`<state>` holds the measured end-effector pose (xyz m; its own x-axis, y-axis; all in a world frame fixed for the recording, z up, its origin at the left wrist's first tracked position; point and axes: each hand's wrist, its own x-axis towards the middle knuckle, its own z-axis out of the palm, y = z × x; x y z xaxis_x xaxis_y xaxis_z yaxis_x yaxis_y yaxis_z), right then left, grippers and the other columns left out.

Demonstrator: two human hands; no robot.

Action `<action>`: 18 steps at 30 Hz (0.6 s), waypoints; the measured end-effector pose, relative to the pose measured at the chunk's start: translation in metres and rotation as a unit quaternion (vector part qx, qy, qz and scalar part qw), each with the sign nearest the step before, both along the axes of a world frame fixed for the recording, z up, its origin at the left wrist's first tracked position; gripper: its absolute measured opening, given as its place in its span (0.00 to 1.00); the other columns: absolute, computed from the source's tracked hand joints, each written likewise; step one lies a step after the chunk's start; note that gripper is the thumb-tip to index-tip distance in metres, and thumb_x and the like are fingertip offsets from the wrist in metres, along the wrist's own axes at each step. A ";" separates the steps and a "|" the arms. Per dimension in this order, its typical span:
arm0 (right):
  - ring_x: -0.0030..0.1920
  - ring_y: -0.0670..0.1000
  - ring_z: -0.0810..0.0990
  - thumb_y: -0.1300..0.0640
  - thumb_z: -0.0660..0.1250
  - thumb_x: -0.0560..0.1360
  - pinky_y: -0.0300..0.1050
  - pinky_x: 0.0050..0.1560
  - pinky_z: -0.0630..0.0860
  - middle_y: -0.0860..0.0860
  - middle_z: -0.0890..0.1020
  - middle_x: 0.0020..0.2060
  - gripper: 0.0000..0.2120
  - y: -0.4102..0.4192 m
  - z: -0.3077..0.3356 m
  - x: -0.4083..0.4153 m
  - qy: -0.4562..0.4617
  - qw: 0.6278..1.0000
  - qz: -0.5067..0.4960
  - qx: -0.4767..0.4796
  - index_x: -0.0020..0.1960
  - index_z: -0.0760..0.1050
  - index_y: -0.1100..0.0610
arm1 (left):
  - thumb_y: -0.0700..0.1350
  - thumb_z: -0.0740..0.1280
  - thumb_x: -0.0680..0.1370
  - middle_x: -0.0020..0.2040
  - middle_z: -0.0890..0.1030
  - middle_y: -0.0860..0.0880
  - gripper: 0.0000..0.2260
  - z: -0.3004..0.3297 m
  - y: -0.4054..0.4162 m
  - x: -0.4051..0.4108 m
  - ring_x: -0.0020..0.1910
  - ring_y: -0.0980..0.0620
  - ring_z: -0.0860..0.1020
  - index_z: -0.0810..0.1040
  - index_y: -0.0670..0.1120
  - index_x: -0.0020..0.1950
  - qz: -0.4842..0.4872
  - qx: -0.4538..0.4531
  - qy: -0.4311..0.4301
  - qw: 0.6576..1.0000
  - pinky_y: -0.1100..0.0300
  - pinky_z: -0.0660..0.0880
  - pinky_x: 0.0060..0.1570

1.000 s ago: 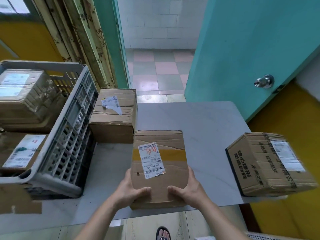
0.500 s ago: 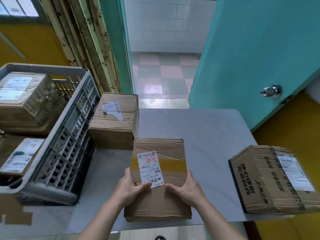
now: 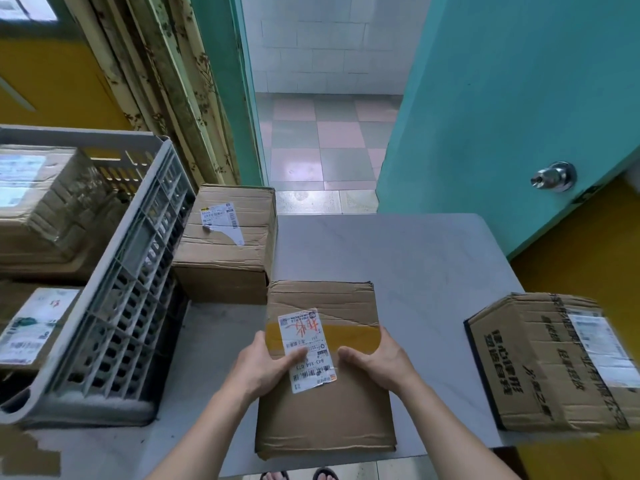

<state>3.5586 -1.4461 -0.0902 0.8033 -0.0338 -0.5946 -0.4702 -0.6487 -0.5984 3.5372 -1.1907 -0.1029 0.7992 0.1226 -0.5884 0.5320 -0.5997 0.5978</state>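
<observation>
Box (image 3: 325, 417) flat, long axis pointing away; left hand (image 3: 263, 368), right hand (image 3: 377, 362) fingers (image 3: 294, 355) grip sides.

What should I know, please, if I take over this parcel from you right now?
Left hand grips the held box on its left side, thumb on the label.
Right hand grips its right side, thumb on top.
It lies label up, overhanging the table's near edge.
Done: parcels sit in the grey crate; a second box stands beside it, a third box at the table's right edge.
Left: probably placing this one.
</observation>
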 end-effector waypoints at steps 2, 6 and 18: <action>0.79 0.58 0.65 0.25 0.72 0.63 0.55 0.74 0.68 0.52 0.62 0.81 0.60 0.000 0.006 0.006 0.015 1.000 0.015 -0.010 0.83 0.51 0.49 | 0.84 0.59 0.62 0.54 0.83 0.54 0.38 0.005 0.005 0.013 0.50 0.53 0.81 0.74 0.54 0.55 -0.002 0.014 0.007 1.000 0.51 0.82 0.51; 0.78 0.57 0.67 0.25 0.68 0.68 0.54 0.74 0.68 0.53 0.66 0.80 0.52 0.000 0.019 0.028 -0.006 0.999 0.002 -0.035 0.82 0.57 0.51 | 0.85 0.55 0.63 0.54 0.82 0.50 0.42 0.011 0.009 0.041 0.50 0.49 0.81 0.75 0.52 0.57 -0.021 0.046 0.011 0.999 0.50 0.84 0.46; 0.71 0.57 0.74 0.16 0.60 0.62 0.55 0.67 0.77 0.51 0.73 0.75 0.52 -0.003 0.010 0.051 0.063 0.997 0.031 -0.028 0.77 0.66 0.46 | 0.85 0.54 0.62 0.53 0.84 0.54 0.43 0.019 0.018 0.067 0.45 0.56 0.81 0.79 0.54 0.59 -0.051 0.007 0.064 0.997 0.61 0.77 0.33</action>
<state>3.6097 -1.4486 -0.0804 0.7237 -0.0228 -0.6897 -0.4975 -0.7099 -0.4986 3.6044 -1.1730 -0.0837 0.7270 0.0529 -0.6846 0.5383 -0.6630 0.5203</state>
